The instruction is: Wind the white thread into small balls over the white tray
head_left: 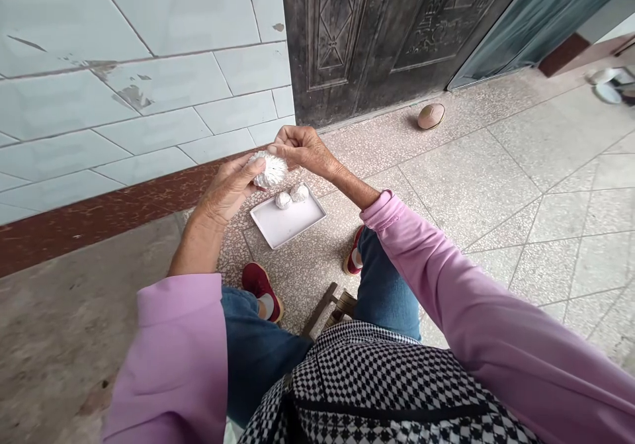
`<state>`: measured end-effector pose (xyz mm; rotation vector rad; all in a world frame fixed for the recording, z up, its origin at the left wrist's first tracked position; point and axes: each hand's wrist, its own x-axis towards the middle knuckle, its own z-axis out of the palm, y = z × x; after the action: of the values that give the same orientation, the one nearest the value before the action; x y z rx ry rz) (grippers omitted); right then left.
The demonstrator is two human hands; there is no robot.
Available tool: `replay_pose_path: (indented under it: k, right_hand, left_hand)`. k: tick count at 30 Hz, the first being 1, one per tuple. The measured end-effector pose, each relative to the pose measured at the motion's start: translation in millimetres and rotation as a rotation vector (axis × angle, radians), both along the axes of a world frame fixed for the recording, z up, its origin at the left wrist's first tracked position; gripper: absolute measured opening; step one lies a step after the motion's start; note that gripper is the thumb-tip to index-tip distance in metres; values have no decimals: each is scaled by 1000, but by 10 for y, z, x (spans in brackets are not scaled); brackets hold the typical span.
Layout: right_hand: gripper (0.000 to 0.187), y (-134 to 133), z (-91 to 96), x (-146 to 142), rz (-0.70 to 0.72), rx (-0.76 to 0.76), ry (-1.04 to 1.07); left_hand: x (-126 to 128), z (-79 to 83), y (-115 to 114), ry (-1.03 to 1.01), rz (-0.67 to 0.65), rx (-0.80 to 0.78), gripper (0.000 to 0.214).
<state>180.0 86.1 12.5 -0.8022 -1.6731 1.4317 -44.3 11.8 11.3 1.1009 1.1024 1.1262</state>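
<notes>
My left hand [231,182] is wrapped round a white ball [270,170] with a ridged, string-like surface, its thumb lying across the front. At the ball's upper right, my right hand [305,147] is closed in a pinch, thumb and fingertips against or very near the surface. Whatever those fingertips pinch is too small to make out. Below both hands, a shallow white rectangular tray [282,229] lies on the floor. Along its back edge sit two smaller whitish balls, a left ball [283,200] and a right ball [299,192], side by side.
A tiled wall [149,87] and a dark carved door [357,40] stand ahead. On the floor near the door lies a pinkish-brown rounded object [431,116]. My red shoes [258,282] flank the tray, and part of a wooden stool [322,308] shows beneath me.
</notes>
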Motion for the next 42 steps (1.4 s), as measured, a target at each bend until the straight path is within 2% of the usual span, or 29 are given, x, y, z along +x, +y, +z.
replay_pose_path:
  k: [5,10,13,17,21,25,29,33,38,42]
  right_hand:
    - [68,-68,117,-9,32,-99,44]
    - [71,-121,147,-105,-23,-134,40]
    - [66,-119,104,-160,-52,-83,24]
    - [51,-123,53,-177,-64,43,-58]
    - [42,-180,33,-156,-27,169,-217]
    - [37,-260,5,-154,44,245,-316]
    - [35,-357,3,-177,138,267,-371]
    - [37,-488,90,-193,211,245,-370]
    - [37,-498,241,-143,157,185,-356]
    - [49,-405,308,-54,95,183,-349]
  left_hand:
    - [35,55,-49,-107,-79,-26,81]
    - [81,71,-35,-296,0,2,77]
    - [78,52,-8,-350,40,28,76]
    - [68,50,9,-450,149,33,68]
    - [44,71,36,-502,194,59,61]
    - [6,57,98,-514,225,106,67]
    - [-80,-9,163,-412,327,173,80]
    - [-186,-79,193,-156,419,196,90]
    - [-163,-74,166,136,394,245,76]
    - [-147,-66,120,401,418,301,65]
